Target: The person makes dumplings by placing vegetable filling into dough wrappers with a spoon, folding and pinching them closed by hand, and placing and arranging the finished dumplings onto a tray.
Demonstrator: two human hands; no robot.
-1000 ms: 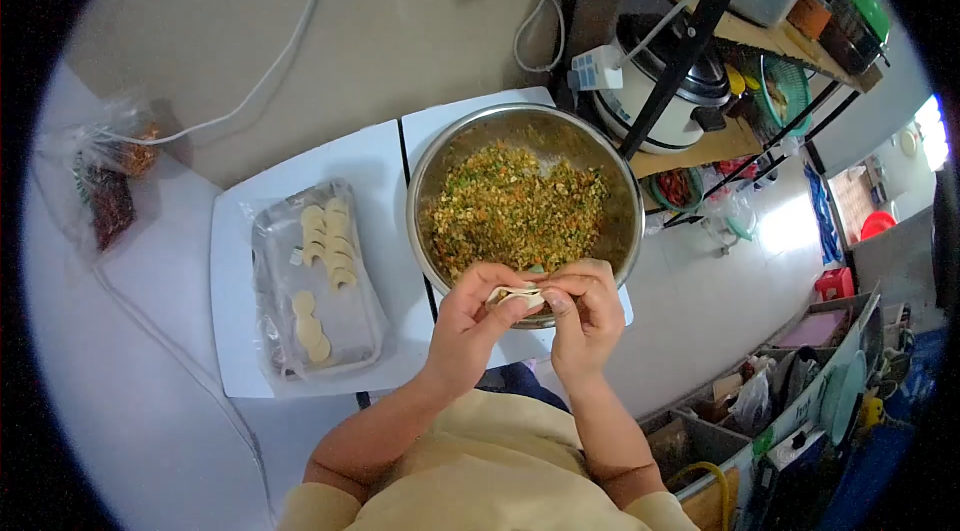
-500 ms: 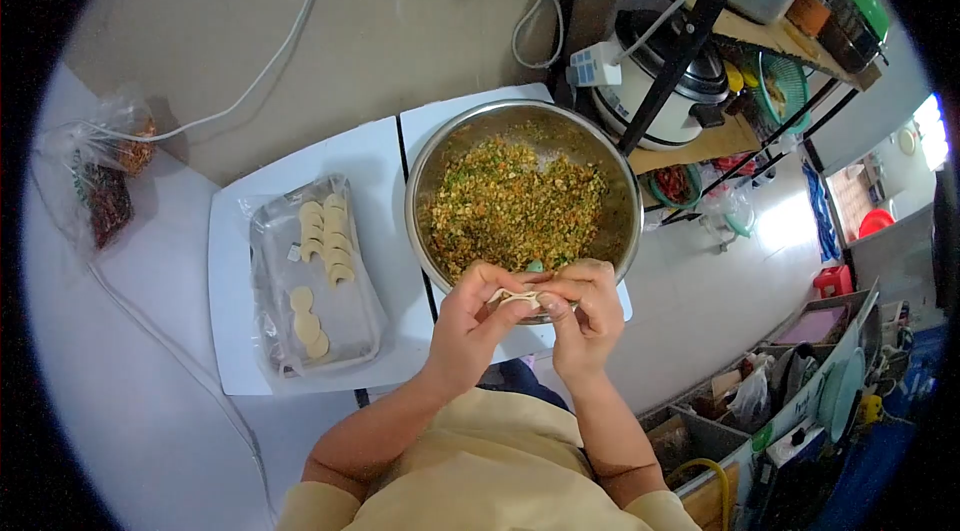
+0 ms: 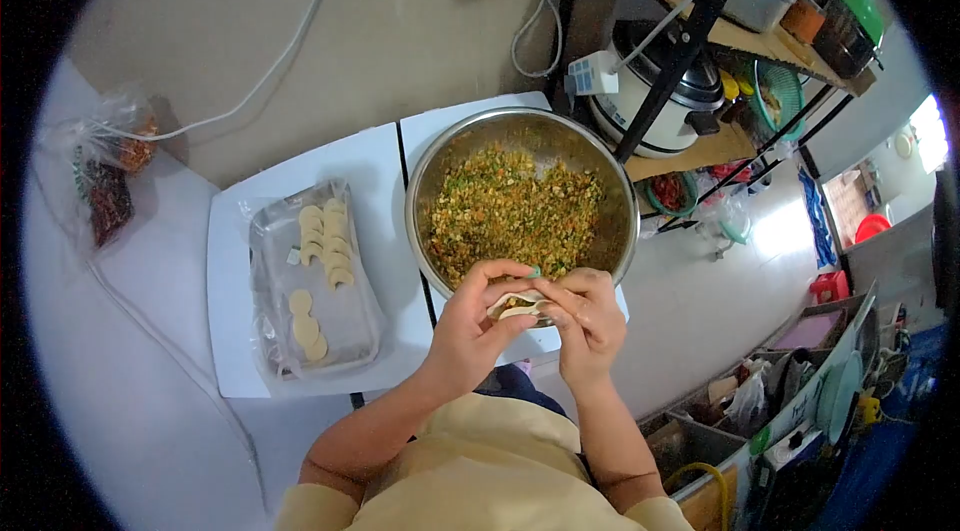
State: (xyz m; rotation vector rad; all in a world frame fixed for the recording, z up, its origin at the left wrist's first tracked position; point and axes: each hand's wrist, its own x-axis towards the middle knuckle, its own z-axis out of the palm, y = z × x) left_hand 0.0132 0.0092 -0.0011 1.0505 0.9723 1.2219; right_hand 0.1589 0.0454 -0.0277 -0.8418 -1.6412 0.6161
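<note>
My left hand (image 3: 474, 331) and my right hand (image 3: 588, 323) meet at the near rim of a steel bowl (image 3: 622, 266). Between them they pinch a pale dough wrapper (image 3: 519, 306), folded over with some filling showing in its opening. Chopped yellow, green and orange filling (image 3: 515, 206) lies in the bowl. To the left, a plastic-lined tray (image 3: 345, 336) carries several folded dumplings (image 3: 338, 241) in two rows and several flat round wrappers (image 3: 303, 319) overlapping below them.
The bowl and tray share a white table (image 3: 230, 281). At the right stands a rack (image 3: 675, 71) with a rice cooker (image 3: 650, 116). Plastic bags (image 3: 110, 191) lie at the far left, and a white cable (image 3: 290, 51) runs along the wall.
The wrapper between my fingers has opened wider, so the filling shows more. My right hand has shifted slightly and its fingers have moved on the wrapper's edge.
</note>
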